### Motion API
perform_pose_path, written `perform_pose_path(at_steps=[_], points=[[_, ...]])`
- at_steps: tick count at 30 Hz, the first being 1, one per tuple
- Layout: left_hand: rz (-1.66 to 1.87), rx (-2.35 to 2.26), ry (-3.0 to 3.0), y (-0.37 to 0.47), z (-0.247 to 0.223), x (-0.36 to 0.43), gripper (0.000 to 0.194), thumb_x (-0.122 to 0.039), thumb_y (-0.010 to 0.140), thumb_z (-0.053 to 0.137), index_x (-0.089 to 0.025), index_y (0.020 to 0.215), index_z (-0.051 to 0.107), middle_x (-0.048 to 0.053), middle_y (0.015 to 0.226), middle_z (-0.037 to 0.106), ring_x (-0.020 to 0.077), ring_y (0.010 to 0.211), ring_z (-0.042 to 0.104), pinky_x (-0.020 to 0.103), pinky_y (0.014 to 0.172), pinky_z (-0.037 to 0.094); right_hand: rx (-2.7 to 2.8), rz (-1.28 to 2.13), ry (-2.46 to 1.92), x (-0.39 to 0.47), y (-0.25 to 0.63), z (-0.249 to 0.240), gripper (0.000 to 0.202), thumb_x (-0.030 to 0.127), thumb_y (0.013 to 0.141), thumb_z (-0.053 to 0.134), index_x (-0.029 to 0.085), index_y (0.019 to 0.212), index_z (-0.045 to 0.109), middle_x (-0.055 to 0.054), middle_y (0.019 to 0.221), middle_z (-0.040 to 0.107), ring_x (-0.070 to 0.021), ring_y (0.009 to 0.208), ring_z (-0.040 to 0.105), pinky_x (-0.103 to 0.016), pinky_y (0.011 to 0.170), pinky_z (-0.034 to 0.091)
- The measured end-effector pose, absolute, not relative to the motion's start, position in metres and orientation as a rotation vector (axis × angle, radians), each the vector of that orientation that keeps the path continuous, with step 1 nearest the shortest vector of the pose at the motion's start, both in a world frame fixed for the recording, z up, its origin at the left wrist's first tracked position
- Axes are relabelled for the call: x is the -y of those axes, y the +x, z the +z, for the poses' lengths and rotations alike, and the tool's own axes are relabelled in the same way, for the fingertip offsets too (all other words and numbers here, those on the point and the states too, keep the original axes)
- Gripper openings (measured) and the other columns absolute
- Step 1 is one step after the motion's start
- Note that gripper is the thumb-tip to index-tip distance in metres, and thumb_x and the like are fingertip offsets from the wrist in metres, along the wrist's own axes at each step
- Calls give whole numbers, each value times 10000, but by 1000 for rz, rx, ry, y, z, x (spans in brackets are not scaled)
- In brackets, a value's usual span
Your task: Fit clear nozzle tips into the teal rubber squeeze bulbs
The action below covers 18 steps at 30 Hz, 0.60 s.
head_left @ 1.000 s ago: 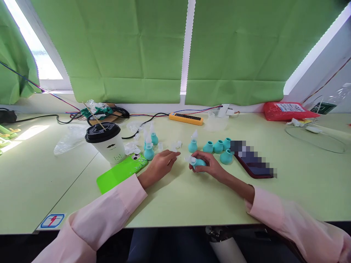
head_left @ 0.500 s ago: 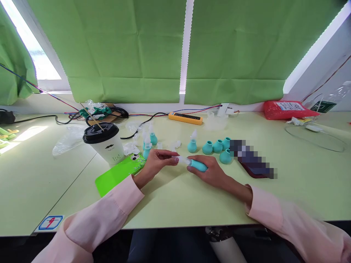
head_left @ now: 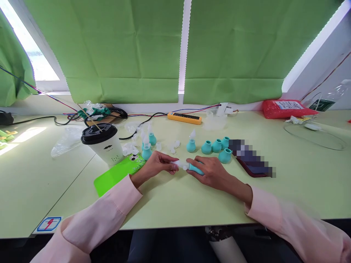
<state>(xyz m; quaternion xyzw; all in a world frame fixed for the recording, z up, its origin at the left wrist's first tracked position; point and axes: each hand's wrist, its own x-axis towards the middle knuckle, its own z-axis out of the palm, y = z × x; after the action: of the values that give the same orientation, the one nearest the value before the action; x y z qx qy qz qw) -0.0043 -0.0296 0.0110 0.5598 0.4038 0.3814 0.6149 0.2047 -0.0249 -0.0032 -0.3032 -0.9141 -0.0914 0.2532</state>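
Observation:
My left hand [head_left: 158, 165] pinches the tip end of a translucent white nozzle [head_left: 182, 164]. My right hand [head_left: 214, 172] is wrapped round a teal squeeze bulb [head_left: 195, 169], lying sideways with its neck toward the nozzle. Nozzle and bulb meet end to end; fingers partly cover the joint, so how deep the nozzle sits I cannot tell. Beyond my hands stands a teal bulb with a nozzle upright in it [head_left: 191, 145]. Several open teal bulbs [head_left: 206, 147] stand to its right. More bulbs with nozzles [head_left: 147, 152] are grouped behind my left hand, near small loose translucent pieces [head_left: 173, 147].
A lidded paper cup [head_left: 105, 148] with a stick in it and a green phone case [head_left: 116, 177] are at left. A dark phone [head_left: 248, 166], partly blurred out, lies at right. Behind are a yellow power strip [head_left: 184, 118], cables and a red package [head_left: 285, 109].
My right fingers have shifted forward over the bulb's neck, covering more of it. My left fingers have tilted slightly on the nozzle. The whole view has shifted a little.

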Motion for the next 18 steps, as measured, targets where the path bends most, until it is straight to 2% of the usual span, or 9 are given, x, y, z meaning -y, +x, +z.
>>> perform_pose_path(at_steps=[4,10,18], points=[[895,-937,1396,-5,13,30,284,-201,527,707,-90,786,671,29,529,625,64,424,475,210,441,434,2523,-238,-818,27,203,0,317,374,832,371,159,976,554,-63,692,576,-134,576,496,-249,451,212],[879,-954,1507,-5,8,32,278,-206,542,694,-99,798,673,23,526,609,57,428,445,192,410,397,2613,-162,-815,26,205,4,299,369,818,402,163,976,550,-52,686,582,-134,566,504,-247,456,219],[938,-911,1485,-4,14,37,291,-213,544,697,-114,817,671,46,582,650,95,469,527,232,486,474,2436,409,-759,27,202,8,265,361,779,459,170,927,568,-63,779,620,-152,654,539,-261,588,376]])
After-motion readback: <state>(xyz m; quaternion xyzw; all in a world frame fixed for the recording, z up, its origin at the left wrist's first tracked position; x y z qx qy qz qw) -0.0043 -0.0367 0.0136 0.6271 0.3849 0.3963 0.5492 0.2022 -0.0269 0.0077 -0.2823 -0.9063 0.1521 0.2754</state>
